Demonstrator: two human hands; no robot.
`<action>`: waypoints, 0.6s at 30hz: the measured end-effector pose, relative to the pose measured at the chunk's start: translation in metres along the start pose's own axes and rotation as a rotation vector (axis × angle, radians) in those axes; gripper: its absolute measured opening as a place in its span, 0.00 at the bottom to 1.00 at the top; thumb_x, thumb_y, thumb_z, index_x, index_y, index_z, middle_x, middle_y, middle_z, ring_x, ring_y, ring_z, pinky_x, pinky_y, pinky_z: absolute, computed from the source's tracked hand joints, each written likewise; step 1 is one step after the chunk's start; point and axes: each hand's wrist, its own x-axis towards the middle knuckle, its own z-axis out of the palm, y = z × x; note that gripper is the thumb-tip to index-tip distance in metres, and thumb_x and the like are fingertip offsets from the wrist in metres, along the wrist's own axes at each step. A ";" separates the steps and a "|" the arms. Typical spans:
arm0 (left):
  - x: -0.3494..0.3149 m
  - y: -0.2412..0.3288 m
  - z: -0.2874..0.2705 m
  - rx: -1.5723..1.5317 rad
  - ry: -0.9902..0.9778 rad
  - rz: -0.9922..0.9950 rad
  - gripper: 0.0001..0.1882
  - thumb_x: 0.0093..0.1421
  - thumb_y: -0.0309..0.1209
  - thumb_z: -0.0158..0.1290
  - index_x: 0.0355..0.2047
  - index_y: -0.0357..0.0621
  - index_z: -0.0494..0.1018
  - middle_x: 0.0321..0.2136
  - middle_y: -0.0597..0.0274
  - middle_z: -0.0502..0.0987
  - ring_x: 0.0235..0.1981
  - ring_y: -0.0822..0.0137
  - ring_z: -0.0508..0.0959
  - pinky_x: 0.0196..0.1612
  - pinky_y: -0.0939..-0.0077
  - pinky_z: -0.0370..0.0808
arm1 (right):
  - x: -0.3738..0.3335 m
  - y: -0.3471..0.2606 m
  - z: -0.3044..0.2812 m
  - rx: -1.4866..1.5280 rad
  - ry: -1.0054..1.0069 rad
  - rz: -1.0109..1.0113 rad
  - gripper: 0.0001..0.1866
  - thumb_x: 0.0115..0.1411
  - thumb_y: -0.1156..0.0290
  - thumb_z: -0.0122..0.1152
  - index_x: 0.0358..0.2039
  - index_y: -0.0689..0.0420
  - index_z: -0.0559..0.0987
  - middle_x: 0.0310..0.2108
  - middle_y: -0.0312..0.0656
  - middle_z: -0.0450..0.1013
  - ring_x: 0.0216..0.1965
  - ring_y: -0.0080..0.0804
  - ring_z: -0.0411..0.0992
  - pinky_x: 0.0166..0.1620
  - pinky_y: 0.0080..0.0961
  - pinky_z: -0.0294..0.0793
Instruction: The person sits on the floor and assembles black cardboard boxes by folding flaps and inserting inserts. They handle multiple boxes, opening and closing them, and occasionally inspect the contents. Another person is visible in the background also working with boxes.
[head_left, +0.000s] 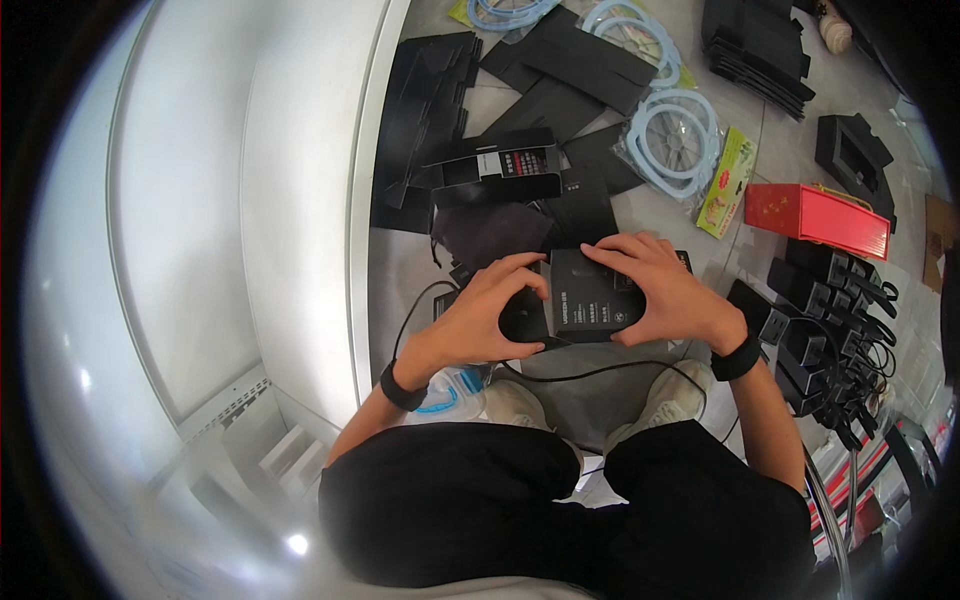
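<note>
Between my two hands is a black cardboard box [590, 305] with small white print. My right hand [672, 297] curves round its right end, fingers at the far edge and thumb at the near edge. My left hand [478, 315] grips the darker left part [525, 317] of the box in the same way. A lighter seam runs between the two parts; I cannot tell whether the left one is a flap or an inner tray. Beyond the hands lie an open black box [495, 165] with a printed card in it and a dark cloth pouch [490, 235].
A white cabinet panel [305, 200] borders the left. Flattened black boxes [425, 110] and bagged blue rings [675, 140] lie on the far floor. To the right are a red box [800, 213] and piled black devices with cables [825, 320]. A black cable [590, 375] crosses near my shoes.
</note>
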 end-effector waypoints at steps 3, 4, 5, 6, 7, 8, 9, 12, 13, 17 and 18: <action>0.002 0.000 0.005 0.072 0.007 0.008 0.33 0.44 0.31 0.73 0.49 0.49 0.70 0.67 0.50 0.63 0.64 0.48 0.67 0.63 0.59 0.66 | 0.001 -0.004 0.006 -0.050 0.003 0.007 0.54 0.35 0.63 0.77 0.68 0.51 0.69 0.60 0.45 0.66 0.59 0.46 0.66 0.65 0.40 0.59; 0.001 -0.002 0.007 0.093 0.015 0.017 0.34 0.44 0.31 0.73 0.50 0.49 0.69 0.67 0.51 0.63 0.64 0.48 0.67 0.63 0.59 0.67 | 0.001 -0.003 0.009 -0.059 0.008 0.006 0.54 0.35 0.63 0.77 0.69 0.50 0.69 0.61 0.45 0.66 0.59 0.46 0.66 0.65 0.40 0.59; 0.002 -0.004 0.008 0.076 0.016 0.008 0.35 0.43 0.31 0.73 0.51 0.49 0.69 0.67 0.51 0.63 0.63 0.48 0.68 0.63 0.60 0.67 | 0.001 -0.002 0.011 -0.061 -0.003 0.013 0.54 0.35 0.63 0.77 0.69 0.50 0.68 0.61 0.44 0.66 0.59 0.46 0.65 0.65 0.41 0.59; 0.002 -0.006 0.010 0.060 0.018 0.000 0.36 0.43 0.31 0.73 0.51 0.48 0.68 0.66 0.51 0.64 0.63 0.48 0.68 0.63 0.60 0.67 | 0.000 0.000 0.014 -0.062 -0.014 0.021 0.54 0.35 0.63 0.76 0.69 0.50 0.68 0.61 0.44 0.66 0.59 0.46 0.65 0.65 0.41 0.59; 0.003 -0.008 0.012 0.044 0.020 -0.009 0.37 0.43 0.31 0.74 0.52 0.48 0.67 0.66 0.51 0.64 0.62 0.48 0.68 0.63 0.60 0.67 | 0.000 0.001 0.015 -0.063 -0.026 0.028 0.54 0.36 0.64 0.76 0.69 0.50 0.68 0.61 0.44 0.66 0.59 0.46 0.65 0.65 0.41 0.59; 0.003 -0.009 0.014 0.052 0.044 0.012 0.38 0.42 0.31 0.73 0.52 0.48 0.67 0.65 0.51 0.65 0.60 0.48 0.69 0.62 0.59 0.66 | -0.001 0.001 0.016 -0.087 -0.024 0.020 0.54 0.36 0.64 0.76 0.69 0.51 0.67 0.60 0.44 0.66 0.59 0.46 0.65 0.65 0.41 0.60; 0.003 -0.010 0.016 0.060 0.068 0.034 0.39 0.41 0.32 0.73 0.53 0.48 0.66 0.64 0.50 0.67 0.59 0.48 0.71 0.62 0.59 0.66 | -0.001 0.000 0.017 -0.111 -0.022 0.011 0.54 0.36 0.64 0.77 0.69 0.52 0.67 0.59 0.43 0.66 0.59 0.46 0.65 0.65 0.42 0.60; 0.002 -0.011 0.020 0.053 0.103 0.053 0.40 0.40 0.32 0.73 0.53 0.47 0.66 0.62 0.50 0.68 0.57 0.48 0.72 0.61 0.58 0.66 | -0.002 -0.001 0.018 -0.157 -0.028 0.011 0.54 0.36 0.65 0.77 0.68 0.52 0.66 0.59 0.43 0.67 0.59 0.46 0.65 0.64 0.43 0.61; 0.001 -0.011 0.020 0.045 0.109 0.051 0.40 0.40 0.32 0.73 0.53 0.47 0.65 0.62 0.50 0.68 0.57 0.48 0.72 0.61 0.58 0.66 | -0.002 -0.002 0.018 -0.168 -0.032 0.015 0.54 0.36 0.65 0.78 0.69 0.52 0.66 0.59 0.43 0.67 0.60 0.46 0.65 0.64 0.43 0.61; 0.003 -0.013 0.023 0.098 0.096 0.069 0.41 0.39 0.32 0.73 0.54 0.47 0.65 0.62 0.49 0.68 0.58 0.48 0.71 0.61 0.57 0.65 | -0.001 -0.003 0.018 -0.228 -0.051 0.010 0.55 0.35 0.65 0.79 0.68 0.53 0.67 0.58 0.43 0.67 0.60 0.46 0.65 0.64 0.43 0.62; 0.002 -0.013 0.024 0.105 0.096 0.068 0.41 0.39 0.32 0.72 0.54 0.47 0.64 0.62 0.49 0.68 0.58 0.48 0.71 0.61 0.57 0.64 | -0.001 -0.004 0.018 -0.242 -0.059 0.011 0.55 0.35 0.65 0.79 0.68 0.53 0.67 0.58 0.43 0.67 0.60 0.46 0.65 0.64 0.43 0.62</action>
